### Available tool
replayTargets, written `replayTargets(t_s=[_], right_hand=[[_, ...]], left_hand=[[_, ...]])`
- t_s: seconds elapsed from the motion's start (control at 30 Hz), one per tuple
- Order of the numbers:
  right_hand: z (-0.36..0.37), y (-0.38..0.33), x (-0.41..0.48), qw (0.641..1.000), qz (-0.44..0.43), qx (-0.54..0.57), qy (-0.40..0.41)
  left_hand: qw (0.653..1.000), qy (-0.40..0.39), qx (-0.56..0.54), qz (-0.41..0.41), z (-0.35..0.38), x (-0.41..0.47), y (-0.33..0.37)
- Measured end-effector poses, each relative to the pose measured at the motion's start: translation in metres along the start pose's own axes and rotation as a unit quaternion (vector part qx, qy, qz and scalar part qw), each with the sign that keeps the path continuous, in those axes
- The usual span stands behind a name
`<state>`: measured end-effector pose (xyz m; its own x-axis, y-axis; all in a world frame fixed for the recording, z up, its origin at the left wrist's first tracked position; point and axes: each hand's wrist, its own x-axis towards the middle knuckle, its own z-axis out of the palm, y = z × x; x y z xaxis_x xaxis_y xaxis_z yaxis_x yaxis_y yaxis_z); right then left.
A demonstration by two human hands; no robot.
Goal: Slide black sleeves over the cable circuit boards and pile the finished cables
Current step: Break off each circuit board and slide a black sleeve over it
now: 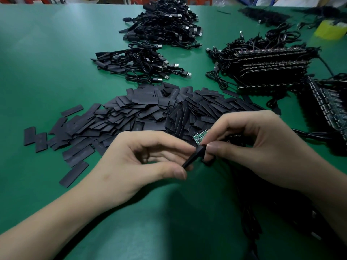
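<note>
Low in the middle of the green table [56,53] the two hands meet. The left hand [142,162] pinches a black sleeve [192,156] between thumb and forefinger, and the sleeve slants up towards one o'clock until its upper end touches the right thumb. The right hand [262,147] has its fingers curled and nipped on a small green circuit board [201,135], which pokes out at ten o'clock from under the forefinger. The sleeve's mouth sits just below the board; whether it has begun to go over the board's edge cannot be told. A short loop of black cable [208,163] shows under the right thumb, and more dark cable runs beneath the right forearm towards five o'clock. At eleven o'clock from the hands, just beside them, lies a broad heap of loose sleeves [131,113] — flat black strips, a few scattered off to nine o'clock. Beyond that heap at twelve o'clock is a small bundle of cables [139,66] with USB plugs and sleeved ends, and farther back a large pile of cables [165,25] of the same kind. At two o'clock stand stacks of bare boards [272,66] with their cables tangled on top, and another stack reaches the right edge at three o'clock. A yellow roll [330,30] sits far off at the top right
</note>
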<state>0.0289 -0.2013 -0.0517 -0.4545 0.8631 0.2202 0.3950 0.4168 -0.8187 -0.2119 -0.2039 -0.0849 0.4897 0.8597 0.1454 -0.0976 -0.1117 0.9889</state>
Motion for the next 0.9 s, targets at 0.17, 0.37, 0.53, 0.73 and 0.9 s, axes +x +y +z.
replayTargets(t_s=[0.17,0.37,0.53,0.73,0.9], right_hand=[[0.001,0.000,0.000,1.000,0.002,-0.008,0.004],[-0.012,-0.002,0.001,0.995,0.046,-0.090,-0.014],[-0.032,-0.012,0.000,0.972,0.068,-0.222,-0.019],[-0.054,-0.033,0.027,0.970,0.053,-0.232,0.042],[-0.053,-0.029,0.117,0.940,-0.003,-0.321,0.113]], left_hand=[[1.000,-0.018,-0.007,-0.009,0.002,0.001,-0.001],[0.997,0.016,-0.070,0.007,0.001,0.001,0.004],[0.990,0.074,-0.123,-0.008,-0.001,0.003,0.002],[0.985,0.118,-0.123,-0.025,-0.006,0.009,-0.003],[0.990,0.093,-0.097,-0.032,-0.004,0.008,-0.006]])
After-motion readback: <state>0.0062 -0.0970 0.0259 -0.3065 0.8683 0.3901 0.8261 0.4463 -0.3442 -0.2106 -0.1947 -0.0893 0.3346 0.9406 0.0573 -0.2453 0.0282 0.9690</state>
